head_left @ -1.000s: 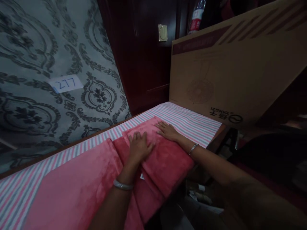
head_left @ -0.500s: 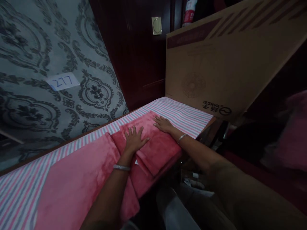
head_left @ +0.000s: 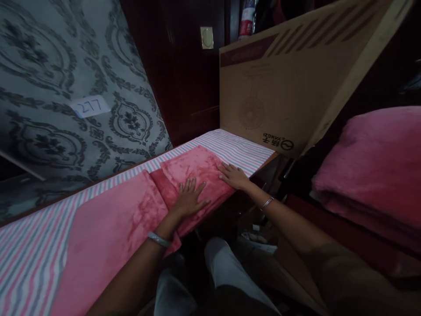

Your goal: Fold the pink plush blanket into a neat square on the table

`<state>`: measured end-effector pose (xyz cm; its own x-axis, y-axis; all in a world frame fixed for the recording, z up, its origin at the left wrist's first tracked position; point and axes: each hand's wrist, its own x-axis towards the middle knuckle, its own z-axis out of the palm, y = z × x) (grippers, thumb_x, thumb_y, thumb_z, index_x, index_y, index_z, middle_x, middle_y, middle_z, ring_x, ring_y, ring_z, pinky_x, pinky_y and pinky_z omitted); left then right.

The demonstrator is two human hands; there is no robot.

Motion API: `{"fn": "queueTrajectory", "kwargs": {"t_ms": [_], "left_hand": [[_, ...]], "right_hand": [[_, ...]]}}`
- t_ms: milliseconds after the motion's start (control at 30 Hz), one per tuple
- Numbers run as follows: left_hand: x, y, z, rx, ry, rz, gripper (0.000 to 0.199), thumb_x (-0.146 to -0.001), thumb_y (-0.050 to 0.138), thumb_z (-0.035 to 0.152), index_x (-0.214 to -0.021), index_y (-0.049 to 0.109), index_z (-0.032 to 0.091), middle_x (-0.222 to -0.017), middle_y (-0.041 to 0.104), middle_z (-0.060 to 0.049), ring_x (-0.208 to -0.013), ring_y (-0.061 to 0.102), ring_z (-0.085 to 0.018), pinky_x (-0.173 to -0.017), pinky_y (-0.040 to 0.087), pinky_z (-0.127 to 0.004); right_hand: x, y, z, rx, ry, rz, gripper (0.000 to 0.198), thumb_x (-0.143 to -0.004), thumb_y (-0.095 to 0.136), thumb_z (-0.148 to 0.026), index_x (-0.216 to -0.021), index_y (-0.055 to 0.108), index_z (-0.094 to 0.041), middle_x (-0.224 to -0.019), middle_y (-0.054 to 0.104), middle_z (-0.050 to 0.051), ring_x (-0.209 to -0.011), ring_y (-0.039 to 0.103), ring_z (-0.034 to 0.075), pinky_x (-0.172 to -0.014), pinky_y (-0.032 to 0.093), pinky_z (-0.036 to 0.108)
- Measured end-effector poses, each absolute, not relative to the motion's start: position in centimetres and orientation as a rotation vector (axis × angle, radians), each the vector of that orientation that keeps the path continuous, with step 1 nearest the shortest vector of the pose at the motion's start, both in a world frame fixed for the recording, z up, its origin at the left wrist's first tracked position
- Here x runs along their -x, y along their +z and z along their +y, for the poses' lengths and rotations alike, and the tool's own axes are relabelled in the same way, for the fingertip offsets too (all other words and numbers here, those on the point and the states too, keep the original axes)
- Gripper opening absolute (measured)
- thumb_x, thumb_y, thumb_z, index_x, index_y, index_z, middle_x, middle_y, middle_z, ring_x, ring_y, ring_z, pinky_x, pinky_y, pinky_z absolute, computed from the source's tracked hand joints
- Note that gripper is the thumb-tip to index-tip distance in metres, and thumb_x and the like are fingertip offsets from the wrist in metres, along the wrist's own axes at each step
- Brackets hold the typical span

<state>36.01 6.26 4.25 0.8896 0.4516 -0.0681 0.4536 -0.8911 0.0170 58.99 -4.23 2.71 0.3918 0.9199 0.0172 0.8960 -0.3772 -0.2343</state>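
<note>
A pink plush blanket or garment (head_left: 118, 224) lies along a narrow table, its far end folded over into a flat panel (head_left: 190, 164). My left hand (head_left: 190, 198) rests palm down on the folded panel near its front edge, fingers spread. At the panel's right edge my right hand (head_left: 234, 176) lies flat, fingers stretched toward the plush. Neither hand grips anything. A striped cloth (head_left: 226, 145) in white, pink and blue-grey covers the table beneath. The exact kind of the plush piece cannot be made out.
A large cardboard box (head_left: 263, 87) stands at the table's far end, before a dark red door panel (head_left: 194, 79). Patterned wallpaper (head_left: 66, 66) with a paper label "277" (head_left: 90, 106) borders the left. On the right sits a folded pink plush pile (head_left: 375, 162). My knees (head_left: 220, 263) are below the table edge.
The view has turned right, bringing the pink pile more into sight. Both hands have slid across the folded panel toward its near and right edges, staying flat.
</note>
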Motion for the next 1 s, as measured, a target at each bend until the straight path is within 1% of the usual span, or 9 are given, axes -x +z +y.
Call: {"fn": "queueTrajectory", "kwargs": {"t_ms": [233, 300, 367, 467, 533, 600, 700, 833, 1000], "left_hand": [[-36.0, 4.5, 6.4, -2.970, -0.115, 0.758, 0.078, -0.088, 0.045, 0.071, -0.155, 0.025, 0.037, -0.166, 0.014, -0.008, -0.153, 0.006, -0.033, -0.121, 0.010, -0.057], [-35.7, 5.3, 5.9, -2.934, -0.165, 0.765, 0.077, -0.088, 0.046, 0.069, -0.155, 0.027, 0.035, -0.165, 0.017, -0.009, -0.153, 0.011, -0.032, -0.121, 0.014, -0.055], [-34.6, 6.0, 5.3, -2.895, -0.183, 0.746, 0.072, -0.091, 0.045, 0.065, -0.153, 0.033, 0.032, -0.163, 0.024, -0.009, -0.152, 0.018, -0.029, -0.121, 0.018, -0.050], [-31.1, 6.9, 4.8, -2.866, -0.043, 0.723, 0.062, -0.097, 0.039, 0.057, -0.152, 0.036, 0.030, -0.160, 0.034, -0.008, -0.150, 0.026, -0.023, -0.122, 0.020, -0.044], [-28.0, 7.3, 4.9, -2.862, 0.092, 0.862, 0.059, -0.099, 0.036, 0.052, -0.153, 0.034, 0.029, -0.161, 0.033, -0.007, -0.151, 0.023, -0.021, -0.123, 0.017, -0.045], [-25.0, 7.2, 5.2, -2.836, 0.144, 1.141, 0.060, -0.099, 0.035, 0.050, -0.154, 0.031, 0.027, -0.163, 0.028, -0.009, -0.152, 0.019, -0.024, -0.122, 0.015, -0.050], [-21.7, 6.2, 5.9, -2.766, 0.037, 1.480, 0.066, -0.097, 0.036, 0.054, -0.156, 0.027, 0.026, -0.164, 0.020, -0.013, -0.152, 0.013, -0.032, -0.120, 0.015, -0.060], [-20.5, 4.5, 6.2, -2.777, -0.019, 1.534, 0.067, -0.096, 0.034, 0.057, -0.156, 0.027, 0.027, -0.166, 0.012, -0.012, -0.152, 0.007, -0.037, -0.118, 0.013, -0.065], [-20.7, 4.1, 6.0, -2.788, 0.032, 1.512, 0.066, -0.096, 0.035, 0.057, -0.156, 0.029, 0.029, -0.166, 0.015, -0.011, -0.152, 0.009, -0.038, -0.117, 0.014, -0.066]], "right_hand": [[-59.3, 1.7, -4.4, 2.407, 0.154, -1.582, 0.063, -0.099, 0.022, -0.059, -0.157, 0.026, -0.034, -0.166, 0.017, -0.001, -0.150, 0.025, 0.033, -0.117, 0.026, 0.057], [-59.5, 1.1, -4.3, 2.401, 0.135, -1.596, 0.063, -0.099, 0.021, -0.060, -0.157, 0.026, -0.035, -0.166, 0.018, -0.001, -0.148, 0.027, 0.033, -0.116, 0.028, 0.059], [-59.8, 0.6, -4.1, 2.397, 0.110, -1.614, 0.063, -0.098, 0.021, -0.060, -0.156, 0.027, -0.035, -0.165, 0.020, -0.001, -0.148, 0.029, 0.034, -0.114, 0.031, 0.059], [-60.0, 0.1, -3.9, 2.409, 0.085, -1.609, 0.064, -0.098, 0.021, -0.059, -0.156, 0.029, -0.034, -0.165, 0.021, 0.000, -0.147, 0.030, 0.034, -0.114, 0.032, 0.058], [-60.1, -0.1, -3.9, 2.416, 0.087, -1.603, 0.065, -0.098, 0.022, -0.060, -0.156, 0.029, -0.033, -0.165, 0.020, 0.000, -0.147, 0.031, 0.034, -0.115, 0.031, 0.056], [-60.1, -0.1, -3.9, 2.411, 0.083, -1.612, 0.066, -0.098, 0.023, -0.060, -0.156, 0.029, -0.032, -0.165, 0.021, 0.000, -0.146, 0.033, 0.034, -0.115, 0.032, 0.055], [-60.1, -0.1, -4.0, 2.407, 0.083, -1.625, 0.066, -0.098, 0.023, -0.061, -0.157, 0.029, -0.032, -0.165, 0.021, 0.001, -0.144, 0.036, 0.034, -0.115, 0.033, 0.055], [-60.2, -0.2, -3.9, 2.412, 0.092, -1.631, 0.067, -0.098, 0.021, -0.061, -0.158, 0.026, -0.031, -0.165, 0.021, 0.002, -0.145, 0.035, 0.033, -0.114, 0.033, 0.055], [-60.6, -0.7, -3.7, 2.370, 0.054, -1.633, 0.065, -0.098, 0.025, -0.060, -0.156, 0.029, -0.032, -0.164, 0.025, 0.003, -0.144, 0.037, 0.032, -0.113, 0.035, 0.053]]}}
